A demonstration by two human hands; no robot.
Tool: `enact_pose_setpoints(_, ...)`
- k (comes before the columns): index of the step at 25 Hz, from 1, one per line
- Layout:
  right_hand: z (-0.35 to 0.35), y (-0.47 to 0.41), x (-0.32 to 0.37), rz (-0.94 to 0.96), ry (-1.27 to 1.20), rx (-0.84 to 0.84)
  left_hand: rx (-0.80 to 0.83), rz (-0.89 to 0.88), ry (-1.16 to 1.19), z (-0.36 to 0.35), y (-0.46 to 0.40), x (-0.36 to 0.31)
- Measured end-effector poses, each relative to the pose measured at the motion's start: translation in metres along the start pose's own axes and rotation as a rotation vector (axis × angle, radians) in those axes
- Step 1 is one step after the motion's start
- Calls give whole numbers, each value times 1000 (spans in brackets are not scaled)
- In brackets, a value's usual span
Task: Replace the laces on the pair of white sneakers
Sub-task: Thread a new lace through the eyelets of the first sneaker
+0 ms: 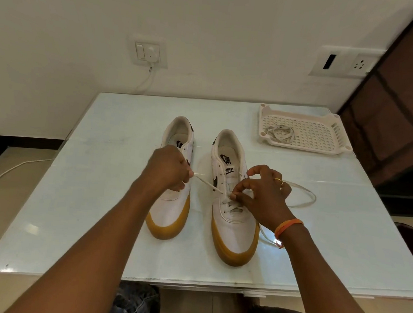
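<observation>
Two white sneakers with tan toe soles stand side by side on the pale table, toes toward me. The left sneaker has no lace that I can see. The right sneaker has a white lace threaded through its lower eyelets. My left hand pinches one end of that lace and holds it taut over the left sneaker. My right hand pinches the lace at the right sneaker's eyelets. The lace's other end loops on the table to the right.
A white perforated plastic tray at the back right of the table holds a bundled white lace. A wall with sockets stands behind, a dark wooden cabinet to the right. My knees show below the table's front edge.
</observation>
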State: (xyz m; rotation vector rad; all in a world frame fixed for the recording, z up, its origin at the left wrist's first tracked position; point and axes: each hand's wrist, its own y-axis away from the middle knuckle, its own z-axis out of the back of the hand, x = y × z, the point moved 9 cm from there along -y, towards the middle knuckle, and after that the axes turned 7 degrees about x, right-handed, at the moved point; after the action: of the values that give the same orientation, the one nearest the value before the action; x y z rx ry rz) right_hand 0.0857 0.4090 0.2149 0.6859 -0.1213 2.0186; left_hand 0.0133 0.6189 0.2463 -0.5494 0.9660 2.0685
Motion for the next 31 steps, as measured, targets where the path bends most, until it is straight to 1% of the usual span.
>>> enact_pose_setpoints(2,-2,0,1,10,34,11,-184,-22,8,33,-1,7)
enact_pose_setpoints(4,-3,0,1,9,34,18,-404,-92,-13,61,0,8)
enact_pose_setpoints(5,-3,0,1,8,32,22,-481,-129,-7,68,0,7)
enact_pose_setpoints(6,-4,0,1,10,29,27,-510,-153,13,70,1,4)
enact_pose_setpoints(8,-5,-2,0,13,12,38,-447,-160,25,56,-4,0)
enact_pose_setpoints(9,-5,-2,0,11,-6,42,-394,-139,-31,43,-5,-2)
enact_pose_setpoints(11,-5,-3,-4,5,-52,46,-342,-77,-222,20,-2,-6)
enact_pose_setpoints(12,-4,-4,-6,11,-76,47,-298,-64,-276,8,1,-8)
enact_pose_setpoints(13,-4,-5,-8,28,-107,54,-216,-56,-284,-6,2,-8)
enact_pose_setpoints(15,-1,-6,-6,83,-190,37,68,49,-125,-49,8,4)
enact_pose_setpoints(16,3,-7,-8,91,-256,7,173,114,-9,-70,13,10)
enact_pose_setpoints(17,10,-6,-12,81,-328,-44,198,150,99,-83,17,12)
enact_pose_setpoints(19,17,-6,-19,73,-426,-122,112,175,331,-92,16,14)
enact_pose_setpoints(20,16,-6,-19,96,-388,-125,66,177,431,-93,13,15)
enact_pose_setpoints(22,4,-6,-10,153,-105,-27,21,183,555,-93,9,16)
enact_pose_setpoints(23,0,-6,-7,165,28,9,17,175,565,-92,8,15)
enact_pose_setpoints(25,1,-5,-8,146,140,13,3,138,533,-86,6,11)
enact_pose_setpoints(27,7,-5,-10,125,137,-11,-61,72,525,-64,3,5)
enact_pose_setpoints(29,8,-5,-12,114,97,-10,-193,13,523,-27,0,4)
enact_pose_setpoints(31,6,-5,-12,122,62,-14,-323,-8,540,9,-2,13)
